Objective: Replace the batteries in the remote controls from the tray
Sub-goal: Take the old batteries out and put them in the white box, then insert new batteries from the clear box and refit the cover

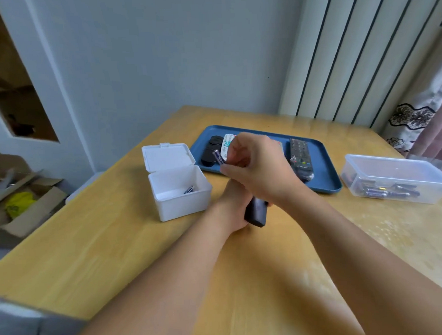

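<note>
A dark rectangular plastic remote control (254, 211) is held above the table; a purple cylindrical battery (219, 157) is pinched over it, near the blue plastic tray (323, 163) of remotes.

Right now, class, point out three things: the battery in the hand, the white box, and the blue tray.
battery (219, 157), head view, middle of its purple body
white box (183, 203), head view, its front wall
blue tray (324, 170), head view, bare floor near right rim
</note>
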Action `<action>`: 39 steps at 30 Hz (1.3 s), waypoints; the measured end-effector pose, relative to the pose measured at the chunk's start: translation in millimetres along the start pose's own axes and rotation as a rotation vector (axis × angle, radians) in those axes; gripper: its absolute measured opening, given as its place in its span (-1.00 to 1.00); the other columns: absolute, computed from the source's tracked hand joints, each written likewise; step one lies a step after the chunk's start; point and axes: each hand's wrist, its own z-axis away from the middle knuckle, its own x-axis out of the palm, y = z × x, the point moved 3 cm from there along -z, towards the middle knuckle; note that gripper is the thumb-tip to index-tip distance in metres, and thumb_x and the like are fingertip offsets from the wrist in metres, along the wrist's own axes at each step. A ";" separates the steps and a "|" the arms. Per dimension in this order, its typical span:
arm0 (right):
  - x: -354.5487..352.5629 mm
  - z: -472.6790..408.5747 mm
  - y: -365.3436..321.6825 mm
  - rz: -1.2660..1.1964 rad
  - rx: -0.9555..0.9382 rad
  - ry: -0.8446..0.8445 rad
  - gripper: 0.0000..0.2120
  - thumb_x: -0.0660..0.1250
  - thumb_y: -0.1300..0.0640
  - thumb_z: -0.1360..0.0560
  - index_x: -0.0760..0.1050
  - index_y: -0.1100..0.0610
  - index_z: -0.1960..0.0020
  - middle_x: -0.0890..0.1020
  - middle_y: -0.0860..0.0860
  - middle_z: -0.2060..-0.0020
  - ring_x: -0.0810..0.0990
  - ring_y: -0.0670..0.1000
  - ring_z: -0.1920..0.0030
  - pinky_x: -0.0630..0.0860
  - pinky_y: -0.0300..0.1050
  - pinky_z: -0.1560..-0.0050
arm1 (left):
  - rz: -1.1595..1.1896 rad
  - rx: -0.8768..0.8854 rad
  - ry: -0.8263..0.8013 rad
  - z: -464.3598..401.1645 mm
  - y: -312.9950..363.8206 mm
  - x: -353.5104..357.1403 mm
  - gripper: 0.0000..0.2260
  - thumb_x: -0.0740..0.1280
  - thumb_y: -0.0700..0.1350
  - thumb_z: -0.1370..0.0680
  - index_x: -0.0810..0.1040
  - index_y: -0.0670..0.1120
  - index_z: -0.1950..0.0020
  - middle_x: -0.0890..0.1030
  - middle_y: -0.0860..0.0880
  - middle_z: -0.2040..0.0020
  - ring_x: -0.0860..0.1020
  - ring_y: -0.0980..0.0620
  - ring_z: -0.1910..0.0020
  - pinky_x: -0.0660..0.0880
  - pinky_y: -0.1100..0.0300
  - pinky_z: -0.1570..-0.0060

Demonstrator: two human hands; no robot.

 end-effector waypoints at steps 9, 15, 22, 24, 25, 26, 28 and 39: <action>12.8 -7.1 -2.6 -0.064 -0.025 0.066 -0.93 0.43 0.13 -0.48 0.60 0.12 0.06 0.67 -0.11 0.15 0.61 -0.15 0.18 0.50 -0.31 0.17 | 0.013 -0.003 0.046 -5.4 -2.6 -6.1 -0.61 0.04 -0.41 -0.68 0.31 0.01 0.20 0.44 0.06 0.20 0.54 0.30 0.41 0.46 0.45 0.40; -97.4 48.9 108.0 0.390 0.167 0.281 -0.67 0.45 0.24 -0.43 0.58 0.11 -0.18 0.63 0.02 -0.11 0.55 0.11 -0.15 0.45 -0.09 -0.09 | 0.068 0.041 0.004 -20.3 -8.5 12.2 -0.71 0.24 0.00 -0.67 0.51 -0.20 -0.21 0.62 -0.10 0.26 0.44 0.06 0.46 0.38 0.26 0.54; -168.9 92.3 189.7 0.602 0.288 0.184 -0.49 0.53 0.01 -0.44 0.56 0.16 -0.33 0.61 0.09 -0.29 0.54 0.15 -0.30 0.44 0.04 -0.29 | -0.053 0.100 -0.045 -20.9 -11.5 60.6 -0.64 0.35 -0.10 -0.60 0.48 -0.27 -0.33 0.60 -0.14 0.11 0.44 0.07 0.43 0.39 0.28 0.51; -167.2 89.3 191.6 0.590 0.267 0.118 -0.49 0.55 0.00 -0.42 0.58 0.12 -0.31 0.63 0.05 -0.27 0.58 0.13 -0.26 0.48 0.01 -0.24 | -0.026 0.096 -0.067 -25.3 -9.8 77.1 -0.63 0.35 -0.13 -0.60 0.47 -0.30 -0.34 0.60 -0.14 0.13 0.43 0.07 0.44 0.39 0.29 0.51; -166.2 87.9 192.6 0.607 0.250 0.084 -0.49 0.55 0.03 -0.41 0.58 0.10 -0.32 0.62 0.03 -0.28 0.58 0.13 -0.27 0.49 0.01 -0.22 | -0.007 0.092 -0.070 -28.1 -8.4 85.3 -0.62 0.35 -0.13 -0.60 0.47 -0.30 -0.35 0.60 -0.13 0.14 0.43 0.07 0.44 0.38 0.29 0.51; -166.7 87.5 192.9 0.631 0.240 0.072 -0.50 0.54 0.07 -0.42 0.57 0.08 -0.33 0.62 0.02 -0.29 0.57 0.13 -0.28 0.50 0.01 -0.21 | 0.006 0.092 -0.065 -31.0 -8.3 92.6 -0.62 0.36 -0.14 -0.60 0.46 -0.30 -0.36 0.61 -0.13 0.14 0.43 0.07 0.45 0.38 0.29 0.51; -170.2 87.5 193.5 0.676 0.238 0.074 -0.52 0.51 0.10 -0.45 0.56 0.05 -0.36 0.62 0.04 -0.29 0.58 0.16 -0.26 0.50 0.03 -0.18 | 0.007 0.110 -0.058 -34.4 -9.8 101.4 -0.62 0.38 -0.13 -0.59 0.47 -0.27 -0.34 0.62 -0.14 0.12 0.44 0.07 0.46 0.40 0.29 0.51; -169.2 106.8 126.4 0.997 0.192 -0.056 -0.63 0.43 -0.08 -0.47 0.59 -0.13 -0.28 0.70 0.03 -0.05 0.62 0.16 -0.01 0.36 -0.07 0.14 | -0.122 0.166 -0.155 -17.7 -32.7 123.0 -0.89 0.42 -0.09 -0.57 0.56 -0.06 -0.07 0.62 0.06 0.23 0.57 0.08 0.39 0.44 0.28 0.48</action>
